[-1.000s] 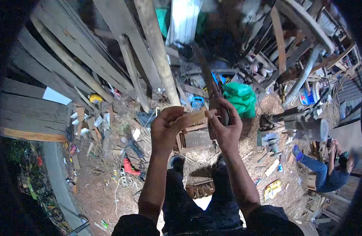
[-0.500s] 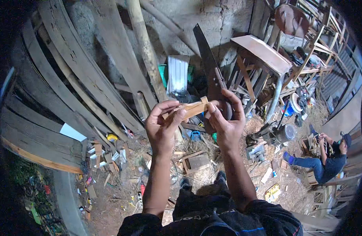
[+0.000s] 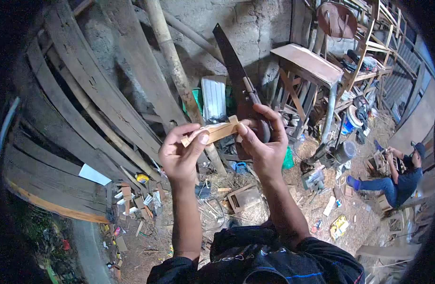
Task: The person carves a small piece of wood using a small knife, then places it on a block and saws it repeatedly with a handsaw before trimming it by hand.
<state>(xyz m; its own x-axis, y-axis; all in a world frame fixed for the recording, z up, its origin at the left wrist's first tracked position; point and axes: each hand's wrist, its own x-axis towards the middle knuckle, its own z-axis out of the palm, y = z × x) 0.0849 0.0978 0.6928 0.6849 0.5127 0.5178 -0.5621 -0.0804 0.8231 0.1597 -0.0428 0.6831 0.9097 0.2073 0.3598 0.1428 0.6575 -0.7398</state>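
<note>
A small pale piece of wood [image 3: 221, 131] with a raised block at its right end is held up in front of me, slightly tilted. My left hand [image 3: 182, 152] pinches its left end between thumb and fingers. At its right end, the thumb of my right hand [image 3: 268, 150] presses close to the raised block. That same hand also grips the handle of a handsaw [image 3: 236, 66], whose dark blade points up and away, apart from the wood. Part of the saw's handle is hidden behind my fingers.
Long planks [image 3: 92, 90] and a bamboo pole [image 3: 170, 57] lean on the left. A wooden table [image 3: 307, 61] stands ahead right. A wooden box [image 3: 243, 198] lies among shavings and scraps below. A seated person [image 3: 402, 175] works at far right.
The view has shifted, and both hands appear a little further left with the wood and handsaw. More of the wood's left end now shows past my left fingers.
</note>
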